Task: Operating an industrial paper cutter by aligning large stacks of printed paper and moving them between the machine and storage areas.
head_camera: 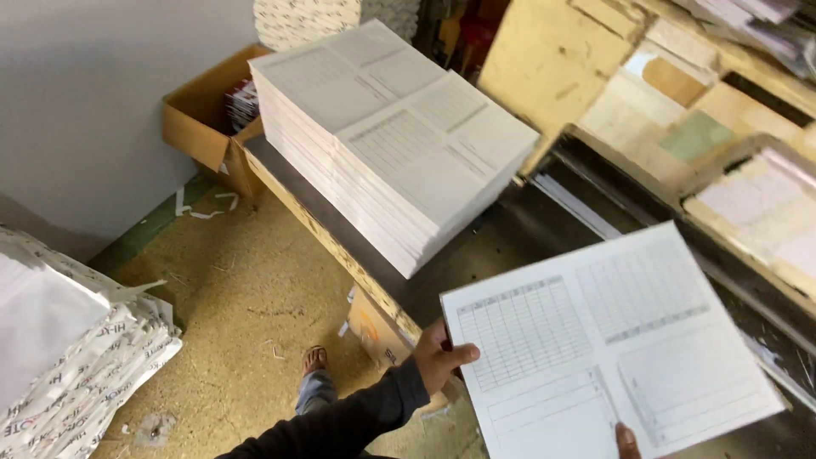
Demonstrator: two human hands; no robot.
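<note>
A printed sheet (608, 340) of white paper, ruled into four blocks of grid tables and form lines, is held flat and slightly tilted at about 4 o'clock in the head view, above a dark metal tabletop (476, 246). The left hand (438, 353) grips the sheet's left edge, fingers (463, 351) closed on it with the thumb lying over the top face. The right hand (627, 440) shows only as a fingertip at the sheet's lower edge, touching the paper; how its fingers are set cannot be told. A dark long sleeve (340, 421) covers the left forearm.

At about 12 o'clock from the sheet, toward the middle of the view, a thick stack of printed sheets (391, 144) of the same pattern sits on the tabletop, its edges squared and its side showing fine layered paper. The tabletop's front edge is worn, pale wood (331, 234). Behind the stack at 10 o'clock, an open brown cardboard box (200, 123) holds small printed packs. At 2 o'clock, scuffed plywood panels (595, 76) with patches of pale paint carry more paper.

Below, the floor (246, 297) is rough and yellowish, strewn with paper scraps. A sandalled foot (314, 361) and a jeans leg stand at 6 o'clock, beside a small cardboard carton (374, 327). At 8 o'clock lies a slumped pile of white woven sacks (76, 357) with printed lettering.
</note>
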